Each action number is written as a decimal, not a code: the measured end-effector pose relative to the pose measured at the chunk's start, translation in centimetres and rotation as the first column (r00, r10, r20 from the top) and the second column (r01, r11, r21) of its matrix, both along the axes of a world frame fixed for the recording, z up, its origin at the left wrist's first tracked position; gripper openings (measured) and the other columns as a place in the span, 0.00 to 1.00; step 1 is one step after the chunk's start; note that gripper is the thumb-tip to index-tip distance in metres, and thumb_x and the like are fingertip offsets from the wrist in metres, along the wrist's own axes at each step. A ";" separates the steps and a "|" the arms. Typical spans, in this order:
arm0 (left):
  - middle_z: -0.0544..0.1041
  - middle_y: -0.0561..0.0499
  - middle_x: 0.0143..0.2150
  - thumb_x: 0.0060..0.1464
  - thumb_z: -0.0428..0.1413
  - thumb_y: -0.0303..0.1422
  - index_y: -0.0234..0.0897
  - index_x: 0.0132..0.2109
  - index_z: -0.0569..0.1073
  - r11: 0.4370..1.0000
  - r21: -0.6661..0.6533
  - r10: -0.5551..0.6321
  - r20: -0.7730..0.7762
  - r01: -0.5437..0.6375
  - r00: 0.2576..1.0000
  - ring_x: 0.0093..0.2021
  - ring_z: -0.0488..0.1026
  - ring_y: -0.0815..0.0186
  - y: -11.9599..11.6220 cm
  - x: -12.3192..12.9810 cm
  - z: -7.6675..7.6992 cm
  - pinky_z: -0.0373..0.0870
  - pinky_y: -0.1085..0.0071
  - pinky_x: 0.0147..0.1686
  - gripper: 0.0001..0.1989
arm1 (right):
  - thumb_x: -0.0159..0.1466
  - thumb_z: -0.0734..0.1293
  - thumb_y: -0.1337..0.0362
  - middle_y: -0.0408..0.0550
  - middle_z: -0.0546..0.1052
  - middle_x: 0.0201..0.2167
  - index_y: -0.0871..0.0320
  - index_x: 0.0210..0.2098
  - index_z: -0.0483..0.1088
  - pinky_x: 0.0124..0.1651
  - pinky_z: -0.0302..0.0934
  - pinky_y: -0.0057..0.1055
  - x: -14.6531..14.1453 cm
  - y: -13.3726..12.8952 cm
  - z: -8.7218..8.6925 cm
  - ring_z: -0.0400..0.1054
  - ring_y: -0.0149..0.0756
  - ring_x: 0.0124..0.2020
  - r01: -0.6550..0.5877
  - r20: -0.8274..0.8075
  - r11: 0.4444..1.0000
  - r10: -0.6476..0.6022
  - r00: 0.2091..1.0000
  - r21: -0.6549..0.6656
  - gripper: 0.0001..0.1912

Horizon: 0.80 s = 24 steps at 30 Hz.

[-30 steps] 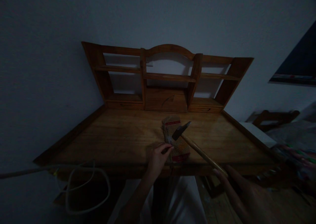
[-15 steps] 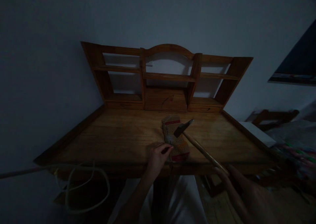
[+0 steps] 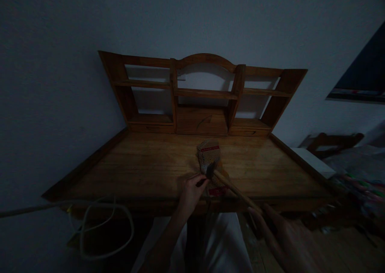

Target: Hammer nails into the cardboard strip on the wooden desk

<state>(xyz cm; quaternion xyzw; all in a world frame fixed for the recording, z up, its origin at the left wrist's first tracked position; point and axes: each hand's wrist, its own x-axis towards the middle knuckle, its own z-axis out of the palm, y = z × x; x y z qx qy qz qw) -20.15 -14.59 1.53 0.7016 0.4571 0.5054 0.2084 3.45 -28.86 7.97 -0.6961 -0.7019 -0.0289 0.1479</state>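
My right hand is wrapped round the wooden handle of a hammer. The hammer's dark head is low over a folded piece of printed cardboard, right beside my left fingertips. Thumb and forefinger of my left hand are pinched together at the cardboard's left edge. Whatever they hold is too small and dark to make out. The cardboard, brown with red bands and a yellow patch, lies on the wooden desk near its front edge. The hammer and its handle hide part of it.
A wooden shelf unit with small drawers stands at the back of the desk. A pale cable hangs in loops at the front left. To the right are a white surface and a wooden chair.
The hammer has come down and to the left, from above the cardboard to beside my left fingertips. My right hand moved left with it. My left hand stays nearly still.
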 end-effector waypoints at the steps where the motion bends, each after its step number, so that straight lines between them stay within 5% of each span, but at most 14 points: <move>1: 0.80 0.52 0.32 0.54 0.57 0.34 0.41 0.34 0.79 1.000 -0.006 0.000 0.003 0.000 1.000 0.32 0.75 0.65 0.0 0.0 -0.1 0.70 0.73 0.34 0.06 | 0.66 0.56 0.48 0.49 0.80 0.29 0.54 0.47 0.71 0.17 0.60 0.28 0.0 -0.1 0.1 0.74 0.41 0.20 0.003 -0.014 1.000 -0.003 1.000 -0.002 0.22; 7: 0.79 0.53 0.35 0.54 0.58 0.35 0.41 0.35 0.77 1.000 -0.006 -0.027 0.005 0.027 1.000 0.36 0.75 0.66 0.1 0.0 -0.2 0.69 0.73 0.39 0.05 | 0.65 0.57 0.47 0.50 0.80 0.35 0.53 0.50 0.70 0.25 0.64 0.28 0.6 -0.4 0.8 0.76 0.42 0.29 0.086 -0.240 0.996 -0.089 0.967 -0.023 0.23; 11: 0.75 0.52 0.33 0.52 0.60 0.36 0.39 0.36 0.76 1.000 0.013 0.015 0.028 -0.015 0.999 0.35 0.72 0.66 0.0 -0.3 0.2 0.69 0.73 0.37 0.06 | 0.63 0.59 0.45 0.48 0.79 0.31 0.55 0.39 0.73 0.30 0.63 0.26 1.3 1.3 0.9 0.74 0.41 0.33 0.075 -0.511 0.993 -0.110 0.852 -0.088 0.21; 14: 0.71 0.52 0.35 0.53 0.59 0.35 0.41 0.44 0.75 0.997 0.073 0.029 0.043 -0.032 0.999 0.37 0.70 0.67 -0.3 -0.4 0.4 0.68 0.72 0.39 0.10 | 0.61 0.61 0.44 0.45 0.71 0.21 0.58 0.26 0.69 0.24 0.57 0.24 1.3 3.0 0.5 0.67 0.34 0.24 0.064 -0.709 0.983 -0.171 0.684 -0.175 0.23; 20: 0.66 0.50 0.39 0.57 0.55 0.31 0.47 0.51 0.75 0.986 0.165 -0.042 0.008 0.041 0.999 0.41 0.67 0.68 -0.3 -0.2 -0.3 0.68 0.72 0.41 0.15 | 0.57 0.65 0.43 0.34 0.52 0.17 0.56 0.26 0.60 0.16 0.37 0.20 0.7 5.7 -1.1 0.43 0.21 0.15 0.005 -0.934 0.945 -0.325 0.147 -0.328 0.22; 24: 0.64 0.50 0.38 0.57 0.56 0.31 0.49 0.51 0.75 0.981 0.187 -0.045 -0.001 0.045 0.999 0.40 0.65 0.68 -0.2 -0.2 -0.6 0.68 0.72 0.38 0.15 | 0.57 0.65 0.43 0.33 0.50 0.16 0.56 0.24 0.57 0.15 0.35 0.19 1.0 7.2 -2.2 0.40 0.20 0.14 0.001 -0.934 0.935 -0.354 0.047 -0.354 0.23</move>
